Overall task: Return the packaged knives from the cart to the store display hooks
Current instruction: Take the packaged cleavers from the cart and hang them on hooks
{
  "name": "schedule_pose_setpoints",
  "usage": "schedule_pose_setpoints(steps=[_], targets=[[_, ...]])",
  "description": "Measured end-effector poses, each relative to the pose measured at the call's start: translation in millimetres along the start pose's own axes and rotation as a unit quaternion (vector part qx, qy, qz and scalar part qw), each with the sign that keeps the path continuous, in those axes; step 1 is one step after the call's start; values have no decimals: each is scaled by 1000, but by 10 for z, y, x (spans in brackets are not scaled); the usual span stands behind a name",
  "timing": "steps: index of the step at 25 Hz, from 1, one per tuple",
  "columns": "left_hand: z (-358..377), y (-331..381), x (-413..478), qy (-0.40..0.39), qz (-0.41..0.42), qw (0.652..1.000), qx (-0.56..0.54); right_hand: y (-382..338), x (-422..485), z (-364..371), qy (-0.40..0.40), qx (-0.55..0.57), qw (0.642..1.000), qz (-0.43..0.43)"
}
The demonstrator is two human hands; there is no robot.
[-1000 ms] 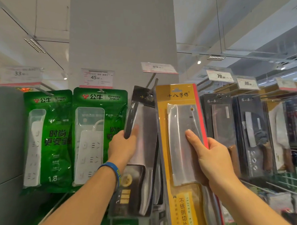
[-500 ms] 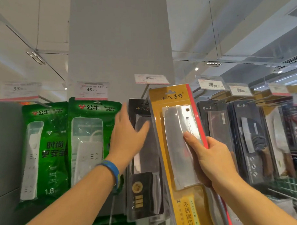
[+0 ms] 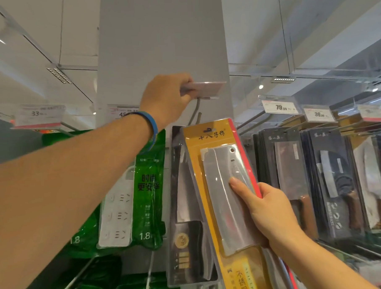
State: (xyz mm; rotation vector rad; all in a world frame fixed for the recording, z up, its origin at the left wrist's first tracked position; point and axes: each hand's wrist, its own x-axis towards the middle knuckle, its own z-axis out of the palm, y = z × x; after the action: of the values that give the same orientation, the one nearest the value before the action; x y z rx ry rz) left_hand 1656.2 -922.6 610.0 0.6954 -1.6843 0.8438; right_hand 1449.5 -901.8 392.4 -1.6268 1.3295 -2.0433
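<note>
Two hands show: the left hand pinches the price tag over the hook in curled fingers; the right hand grips one yellow packaged knife just under that hook, overlapping one black packaged knife hanging there.

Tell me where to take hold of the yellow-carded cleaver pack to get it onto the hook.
Grip the yellow-carded cleaver pack mid-height on its right edge, from the right, thumb on the blister, fingers behind, as the right hand does. The card is long and flat, and its top hang hole must stay free for the hook.
</note>
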Motion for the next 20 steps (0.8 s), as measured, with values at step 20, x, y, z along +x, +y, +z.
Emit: schedule_pose_setpoints(steps=[20], targets=[[23, 10, -77, 13, -55, 998, 3, -98, 82, 297, -28, -22, 999, -24]])
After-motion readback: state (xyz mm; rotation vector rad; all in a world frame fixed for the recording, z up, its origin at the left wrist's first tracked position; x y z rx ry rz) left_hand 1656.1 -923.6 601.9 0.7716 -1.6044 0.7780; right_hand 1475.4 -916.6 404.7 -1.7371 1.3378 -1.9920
